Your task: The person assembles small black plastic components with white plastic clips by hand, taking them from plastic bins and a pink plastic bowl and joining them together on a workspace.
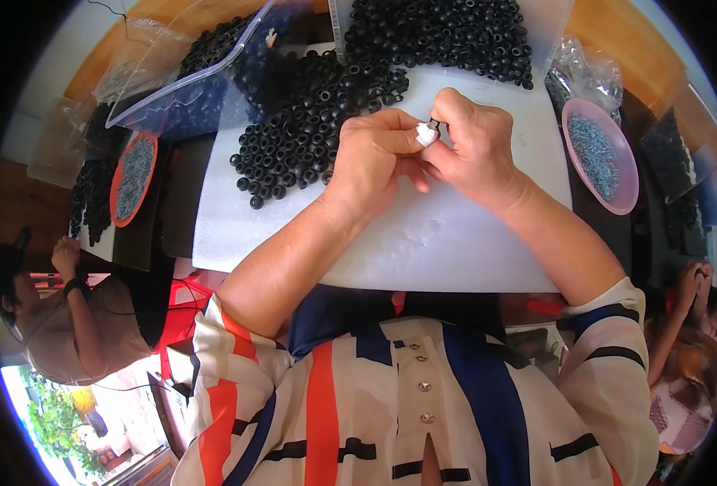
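My left hand [368,158] and my right hand [481,147] meet above the white work board [472,251], both with fingers closed. At the tip of my left thumb is a small white piece [426,134]; whether it is held or wrapped on the thumb I cannot tell. Against it, between the two hands, a small dark piece [434,125] shows, pinched by my right hand and mostly hidden by fingers. Just left of my left hand lies a spread heap of black ring-shaped parts [293,146], rounded and with a hole through each.
A clear bin [212,81] stands tilted at the far left, another bin [554,32] with black rings at the back. An orange dish [118,202] and a pink dish [629,182] hold small blue-grey bits. One person [75,324] sits left, another [694,348] right.
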The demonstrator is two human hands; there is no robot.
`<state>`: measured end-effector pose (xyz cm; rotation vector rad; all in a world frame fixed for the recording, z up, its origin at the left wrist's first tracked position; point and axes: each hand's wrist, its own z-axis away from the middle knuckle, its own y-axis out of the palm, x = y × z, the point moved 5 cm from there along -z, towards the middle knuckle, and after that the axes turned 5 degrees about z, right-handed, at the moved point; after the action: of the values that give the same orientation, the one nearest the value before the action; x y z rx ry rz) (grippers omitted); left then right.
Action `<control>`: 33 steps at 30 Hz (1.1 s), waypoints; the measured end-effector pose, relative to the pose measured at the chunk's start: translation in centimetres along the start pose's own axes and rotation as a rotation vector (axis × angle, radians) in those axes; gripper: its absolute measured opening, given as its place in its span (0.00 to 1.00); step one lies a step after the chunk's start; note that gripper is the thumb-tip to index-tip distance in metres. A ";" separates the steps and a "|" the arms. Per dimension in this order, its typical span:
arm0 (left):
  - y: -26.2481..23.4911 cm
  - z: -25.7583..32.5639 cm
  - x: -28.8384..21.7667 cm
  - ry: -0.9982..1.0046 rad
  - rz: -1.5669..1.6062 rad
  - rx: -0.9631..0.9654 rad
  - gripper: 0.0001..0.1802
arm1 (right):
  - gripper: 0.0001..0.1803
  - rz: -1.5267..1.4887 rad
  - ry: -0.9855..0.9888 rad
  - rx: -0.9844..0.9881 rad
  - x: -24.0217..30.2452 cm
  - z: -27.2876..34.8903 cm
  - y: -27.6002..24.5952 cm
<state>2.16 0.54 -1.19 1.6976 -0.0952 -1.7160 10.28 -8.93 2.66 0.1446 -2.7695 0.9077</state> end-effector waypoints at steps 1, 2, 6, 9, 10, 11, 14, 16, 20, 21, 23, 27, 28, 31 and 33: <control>-0.1 0.0 0.1 -0.001 -0.003 -0.003 0.06 | 0.14 -0.004 0.002 -0.002 0.1 0.1 0.1; -0.3 0.1 0.2 -0.010 0.010 -0.003 0.06 | 0.14 -0.007 0.005 -0.006 0.2 0.2 0.2; 0.1 0.2 0.1 -0.025 0.053 0.020 0.07 | 0.15 -0.061 0.103 0.002 0.2 0.3 0.0; 0.3 0.3 0.0 -0.032 0.064 0.031 0.07 | 0.17 -0.150 0.107 -0.013 0.3 0.2 -0.1; 0.3 0.4 0.0 -0.033 0.063 0.031 0.07 | 0.17 -0.150 0.108 -0.014 0.4 0.2 0.0; 0.2 0.5 0.0 -0.031 0.073 0.034 0.07 | 0.18 -0.191 0.130 -0.013 0.4 0.3 0.1; 0.4 0.5 -0.1 -0.031 0.073 0.049 0.07 | 0.18 -0.224 0.137 -0.027 0.3 0.3 0.0; 0.5 0.4 -0.3 -0.026 0.066 0.045 0.07 | 0.17 -0.229 0.114 -0.035 0.3 0.3 0.0; 0.4 -0.3 -1.0 0.018 -0.099 0.031 0.09 | 0.15 -0.152 0.186 0.057 -1.0 -0.7 -0.1; 0.3 -0.3 -1.2 0.033 -0.244 0.004 0.11 | 0.14 -0.109 0.177 0.130 -1.3 -1.0 -0.1; -0.1 0.0 -1.9 0.113 -0.378 -0.080 0.11 | 0.14 -0.126 0.169 0.264 -1.9 -1.0 0.9; -0.2 0.1 -2.9 0.226 -0.496 -0.211 0.07 | 0.15 0.000 0.225 0.721 -2.3 -0.5 1.3; -0.4 0.2 -3.0 0.231 -0.487 -0.210 0.07 | 0.15 0.019 0.233 0.800 -2.3 -0.3 1.6; -0.4 -0.1 -2.5 0.189 -0.484 -0.179 0.06 | 0.13 -0.060 0.280 0.785 -2.8 -0.1 2.0; -0.3 -0.2 -2.1 0.181 -0.494 -0.154 0.05 | 0.13 -0.103 0.314 0.792 -3.1 -0.1 2.0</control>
<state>1.91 1.95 0.41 1.8508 0.5690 -1.8398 13.01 -7.19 0.90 0.2399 -1.9678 1.7644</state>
